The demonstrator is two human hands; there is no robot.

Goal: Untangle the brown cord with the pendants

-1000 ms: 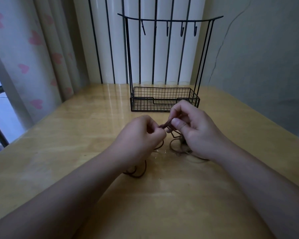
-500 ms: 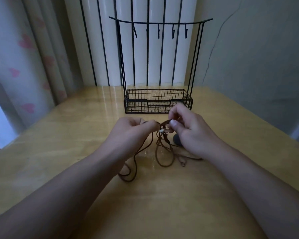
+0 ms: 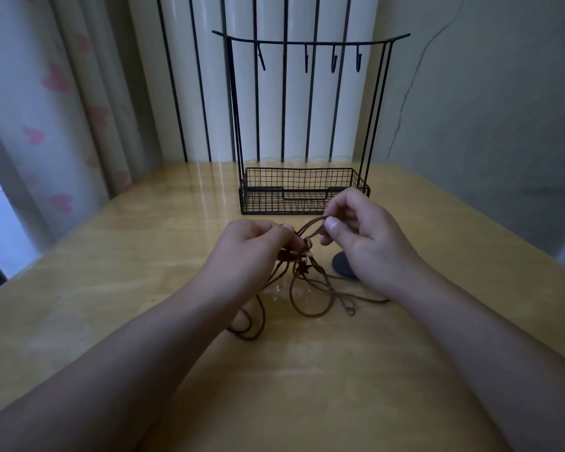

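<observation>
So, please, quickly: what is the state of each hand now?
Left hand: fingers curled, pinching the brown cord at the tangle.
Right hand: thumb and fingers pinching a loop of the same cord, lifted above the table.

Glossy wooden table (image 3: 118, 288), black wire-metal rack (image 3: 302, 190), patterned cloth curtain (image 3: 46, 109)

No readable writing, labels, brand names, numbers or signs appear anywhere in this view. The only printed marks are pink heart shapes on the pale curtain (image 3: 46, 102), which hangs to the left of the black wire rack (image 3: 304, 190); these are a pattern, not text. The rack itself carries no tag or lettering.
</observation>
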